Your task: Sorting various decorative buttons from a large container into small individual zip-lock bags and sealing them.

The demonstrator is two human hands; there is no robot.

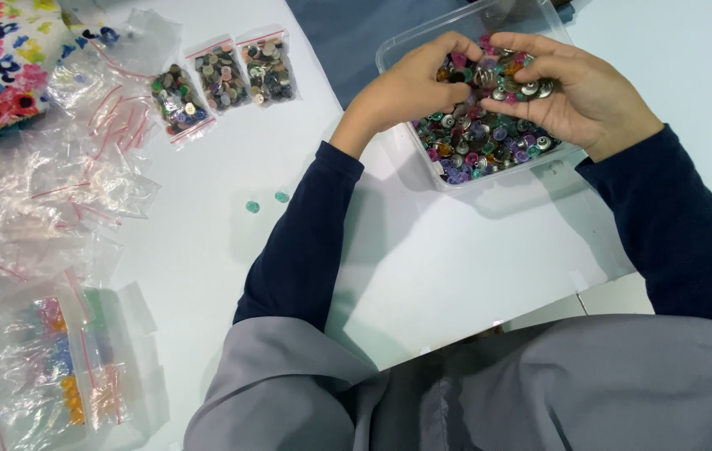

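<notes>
A: Looking down through the head camera, I see both hands over the clear rectangular plastic tub, which is heaped with small mixed buttons in silver, pink, green and purple. The left hand and the right hand meet above the far half of the heap.

B: What are they gripping?

A: Between the fingertips sits a small round silver metal piece. The left thumb and forefinger curl in toward it from the left, the right thumb and fingers from the right, both pressed close around it. I cannot tell which hand actually bears it, or whether either pinch is fully closed.

B: Which way does it lie from each grip?

A: It is dead centre between them, just above the heap, so neither hand is clearly nearer. It looks round, so I read no long axis. The tub's long side runs slantwise, from near left to far right.

B: And off to the side?

A: Well apart to the left, three small sealed clear bags of dark mixed buttons lie in a row on the white tabletop. Two loose teal buttons rest near the left forearm, and a pile of empty clear zip bags with red strips spreads beyond.
</notes>
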